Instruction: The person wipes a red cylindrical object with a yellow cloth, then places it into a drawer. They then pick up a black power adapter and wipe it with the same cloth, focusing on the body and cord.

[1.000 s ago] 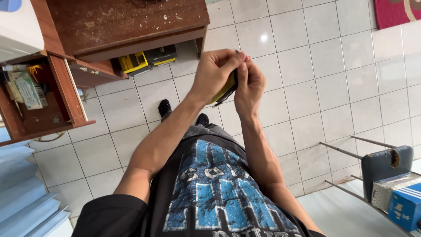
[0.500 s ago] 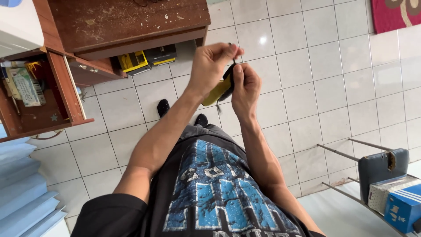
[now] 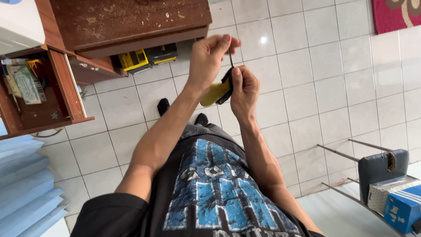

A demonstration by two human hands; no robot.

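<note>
Two hands work a small yellow-and-black tool above a tiled floor.

At centre frame the right hand (image 3: 244,90) grips the yellow-and-black tool (image 3: 220,91), while the left hand (image 3: 209,57) pinches its thin black cord (image 3: 230,57); a slack pinch could let it slip. Upper left, an open wooden drawer (image 3: 66,79) holds a remote control (image 3: 27,84).

— How are the arms held?
— Both raised forward, elbows bent, wrists close together.
— And the hands?
— Left hand (image 3: 209,59) pinches with thumb and forefinger above; right hand (image 3: 244,92) is curled closed just below.
</note>
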